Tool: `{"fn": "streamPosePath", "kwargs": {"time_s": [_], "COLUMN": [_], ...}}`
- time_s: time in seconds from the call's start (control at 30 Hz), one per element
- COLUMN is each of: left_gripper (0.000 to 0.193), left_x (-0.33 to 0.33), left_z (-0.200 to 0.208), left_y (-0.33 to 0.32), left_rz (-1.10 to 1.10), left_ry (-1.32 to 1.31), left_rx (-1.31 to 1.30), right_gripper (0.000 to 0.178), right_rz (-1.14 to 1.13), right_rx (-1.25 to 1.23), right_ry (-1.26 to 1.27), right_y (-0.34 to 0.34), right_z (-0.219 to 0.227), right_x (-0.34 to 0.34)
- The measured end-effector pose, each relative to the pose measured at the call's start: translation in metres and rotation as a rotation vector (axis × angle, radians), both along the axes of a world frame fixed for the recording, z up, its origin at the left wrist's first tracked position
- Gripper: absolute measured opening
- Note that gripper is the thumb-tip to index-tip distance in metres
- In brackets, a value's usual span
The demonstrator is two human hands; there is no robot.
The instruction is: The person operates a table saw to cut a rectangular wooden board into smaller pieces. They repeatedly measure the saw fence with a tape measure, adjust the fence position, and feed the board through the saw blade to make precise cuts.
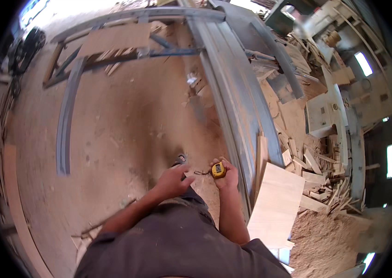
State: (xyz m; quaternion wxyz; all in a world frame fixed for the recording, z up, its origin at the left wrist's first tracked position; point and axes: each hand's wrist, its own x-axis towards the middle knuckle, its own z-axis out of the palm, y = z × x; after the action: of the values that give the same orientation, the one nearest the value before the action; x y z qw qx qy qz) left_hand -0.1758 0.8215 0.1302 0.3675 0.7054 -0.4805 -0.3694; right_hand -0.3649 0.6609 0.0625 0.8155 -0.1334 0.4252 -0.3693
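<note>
A yellow and black tape measure (218, 169) rests in my right hand (228, 177), its dark wrist strap hanging out to the left. The fingers of that hand are curled round the case. No blade shows pulled out. My left hand (173, 181) hovers a little to the left of the tape measure, apart from it, with nothing in it and its fingers stretched and somewhat spread. Below both hands lies the dusty floor, and part of my foot (181, 158) shows just beyond the left hand.
To the right runs a long grey metal machine bed (237, 88), with a pale wooden board (277, 204) leaning at its near end. Wood offcuts (316, 162) and a sawdust heap (325, 241) lie beyond it. Ahead, a metal frame (70, 120) carries a plywood sheet (115, 39).
</note>
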Motion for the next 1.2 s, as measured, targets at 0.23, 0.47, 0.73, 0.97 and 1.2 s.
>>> {"fn": "streamPosePath", "kwargs": {"time_s": [0.23, 0.47, 0.73, 0.97, 1.2], "left_gripper": [0.056, 0.059, 0.037, 0.009, 0.018], "left_x": [0.119, 0.224, 0.301, 0.386, 0.358], "left_z": [-0.102, -0.187, -0.203, -0.389, -0.430], "left_y": [-0.087, -0.231, -0.420, -0.559, -0.632], "left_rz": [0.285, 0.422, 0.667, 0.340, 0.661], "left_ry": [0.294, 0.534, 0.965, 0.692, 0.848], "left_rx": [0.093, 0.266, 0.208, 0.384, 0.484], "right_gripper": [0.037, 0.049, 0.050, 0.048, 0.043], "right_rz": [0.077, 0.280, 0.350, 0.268, 0.348], "right_rx": [-0.625, -1.149, -1.351, -1.568, -1.477], "right_ry": [0.934, 1.605, 1.672, 1.447, 1.492], "right_y": [-0.169, -0.312, -0.370, -0.452, -0.486], "right_z": [-0.048, -0.036, -0.043, -0.041, -0.053], "right_x": [0.061, 0.130, 0.175, 0.254, 0.261]}}
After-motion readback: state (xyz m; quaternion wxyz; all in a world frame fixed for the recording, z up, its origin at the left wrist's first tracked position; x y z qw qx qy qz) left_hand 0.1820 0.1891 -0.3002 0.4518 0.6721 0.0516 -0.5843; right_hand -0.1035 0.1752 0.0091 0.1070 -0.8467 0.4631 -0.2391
